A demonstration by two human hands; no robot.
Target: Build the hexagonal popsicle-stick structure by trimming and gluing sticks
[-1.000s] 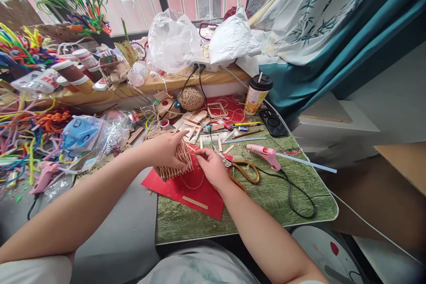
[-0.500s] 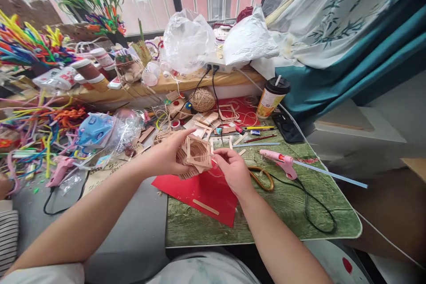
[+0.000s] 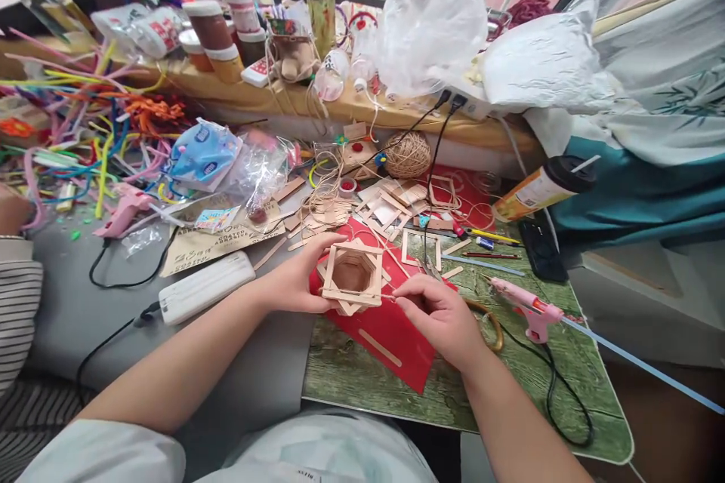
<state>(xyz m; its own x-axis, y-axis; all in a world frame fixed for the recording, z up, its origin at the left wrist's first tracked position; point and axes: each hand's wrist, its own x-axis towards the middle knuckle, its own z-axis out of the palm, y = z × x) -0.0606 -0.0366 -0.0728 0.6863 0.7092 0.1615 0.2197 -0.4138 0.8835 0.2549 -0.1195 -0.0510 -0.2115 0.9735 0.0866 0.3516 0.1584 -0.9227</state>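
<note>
My left hand (image 3: 291,279) is wrapped round the side of a hollow stack of craft sticks (image 3: 352,296), laid crosswise in turned squares. Its open top now faces me. At the lower right corner of the stack, my right hand (image 3: 439,317) pinches a thin strand (image 3: 387,296) that looks like twine and runs to the stack's edge. Below both hands lies a red sheet (image 3: 416,373) with a single loose craft stick (image 3: 379,348) on it. A square frame of sticks (image 3: 422,238) rests just beyond my right hand.
A pink glue gun (image 3: 532,306) with a long glue stick lies at right, near scissors (image 3: 492,328). Behind are a ball of twine (image 3: 408,155), a tilted drink cup (image 3: 544,185) and a phone (image 3: 542,250). A white power block (image 3: 208,288) and another person's sleeve (image 3: 20,309) are left.
The stick stack has turned from lying sideways to showing its open top. My right hand stays at its right edge, fingers pinched. The view has shifted left and down.
</note>
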